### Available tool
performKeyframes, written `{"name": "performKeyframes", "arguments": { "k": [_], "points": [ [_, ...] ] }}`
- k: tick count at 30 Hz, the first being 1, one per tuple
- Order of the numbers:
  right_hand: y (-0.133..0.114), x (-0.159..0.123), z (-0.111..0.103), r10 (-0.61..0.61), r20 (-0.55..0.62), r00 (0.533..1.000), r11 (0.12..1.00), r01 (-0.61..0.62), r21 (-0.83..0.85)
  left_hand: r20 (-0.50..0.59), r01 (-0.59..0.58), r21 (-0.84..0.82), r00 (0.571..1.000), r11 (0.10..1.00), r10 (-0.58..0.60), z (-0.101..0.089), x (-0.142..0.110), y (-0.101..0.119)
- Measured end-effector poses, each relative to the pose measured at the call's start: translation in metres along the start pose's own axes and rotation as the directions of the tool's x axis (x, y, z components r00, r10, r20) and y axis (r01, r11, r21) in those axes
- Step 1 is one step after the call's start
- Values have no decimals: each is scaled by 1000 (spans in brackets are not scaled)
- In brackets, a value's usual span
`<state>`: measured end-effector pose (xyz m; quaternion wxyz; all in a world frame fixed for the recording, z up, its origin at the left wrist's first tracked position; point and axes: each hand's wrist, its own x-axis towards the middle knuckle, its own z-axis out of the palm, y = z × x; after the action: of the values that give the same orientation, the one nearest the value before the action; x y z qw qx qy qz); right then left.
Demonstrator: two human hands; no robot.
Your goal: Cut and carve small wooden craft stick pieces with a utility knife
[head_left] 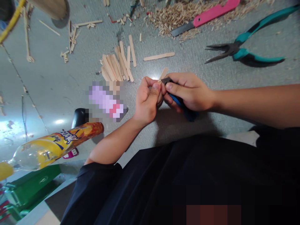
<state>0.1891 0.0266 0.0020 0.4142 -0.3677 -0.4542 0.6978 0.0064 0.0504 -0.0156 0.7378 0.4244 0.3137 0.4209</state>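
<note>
My left hand (147,98) is closed, pinching a wooden craft stick (163,73) between thumb and fingers. The stick's far end points up and to the right. My right hand (191,90) is wrapped round small blue-handled pliers (174,98), whose dark metal head meets the stick close to my left fingertips. Whether the jaws are closed on the wood is hard to make out. Beyond my left hand lies a loose bunch of craft sticks (112,67). A single craft stick (159,56) rests just past both hands.
Teal-handled long-nose pliers (236,50) lie spread at the right. A pink folding saw (213,15) rests on a heap of wood chips (173,17). Left of my forearm are a blurred-out purple item (104,97), a yellow-labelled bottle (56,143) and a green bin (35,184).
</note>
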Motion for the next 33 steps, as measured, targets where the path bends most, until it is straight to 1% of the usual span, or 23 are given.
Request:
{"name": "performKeyframes", "arguments": {
  "k": [3, 7, 9, 11, 14, 17, 20, 23, 26, 28, 31, 33],
  "points": [
    [0, -1, 2, -13, -18, 1000, 998, 12, -68, 2, 14, -25, 1000, 1000, -14, 0, 0, -1],
    [-1, -3, 6, -73, -60, 996, 977, 59, -203, -5, 32, -27, 999, 999, -32, -2, 0, -1],
    [-2, -3, 8, -86, -85, 993, 964, 62, -257, -13, 53, -22, 998, 998, -53, -3, 0, -1],
    [-5, -4, 10, -66, -104, 992, 956, 33, -293, -13, 79, -17, 997, 997, -79, -4, 0, -1],
    [-10, -5, 10, -17, -100, 995, 951, -15, -310, -4, 99, -14, 995, 995, -99, -6, 0, -2],
    [-14, -5, 9, 27, -88, 996, 951, -53, -305, 5, 120, 1, 993, 993, -120, -8, 1, -3],
    [-12, -5, 7, 40, -82, 996, 960, -61, -274, 15, 133, 32, 991, 991, -134, -8, 1, -3],
    [-7, -5, 7, 14, -78, 997, 981, -28, -192, -5, 112, 38, 994, 993, -112, -7, 1, -2],
    [-1, -4, 8, -8, -79, 997, 995, 0, -98, -63, 103, 9, 993, 995, -102, -5, 1, -3],
    [1, -3, 8, -16, -88, 996, 998, 10, -64, -81, 105, 0, 991, 994, -105, -5, 1, -3],
    [3, -2, 8, -34, -99, 995, 998, 29, -52, -59, 103, 31, 993, 994, -101, -6, 1, -4],
    [3, -3, 7, -52, -93, 994, 998, 48, -46, -53, 80, 60, 996, 995, -76, -4, 0, -4]
  ]
}}
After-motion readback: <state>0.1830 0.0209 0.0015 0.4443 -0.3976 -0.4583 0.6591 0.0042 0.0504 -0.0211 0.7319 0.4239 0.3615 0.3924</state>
